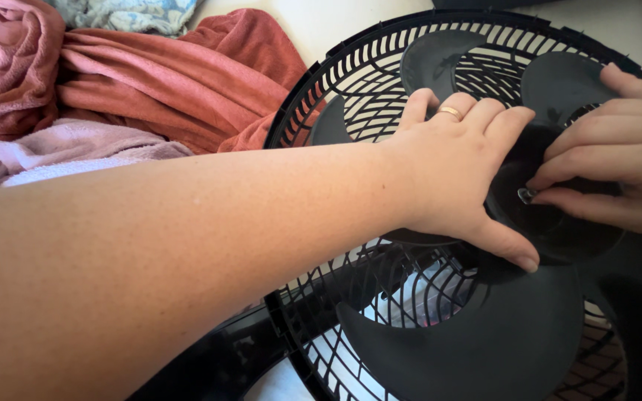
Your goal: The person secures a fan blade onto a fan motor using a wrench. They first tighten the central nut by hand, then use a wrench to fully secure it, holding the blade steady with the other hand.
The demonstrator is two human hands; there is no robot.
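A black fan lies open, its rear grille (351,82) behind several dark grey blades (477,334). My left hand (462,171), a gold ring on one finger, wraps around the left side of the blade hub (551,223), thumb under it. My right hand (618,148) reaches in from the right edge, and its fingertips pinch a small metal piece (527,195) at the hub's centre. My left forearm crosses the whole lower left of the view and hides part of the grille.
A heap of cloth lies at the upper left: a rust-red towel (187,74), a pink one (9,67), a pale lilac one (68,148) and a light patterned fabric (128,11). The fan's black base (217,356) shows below my arm.
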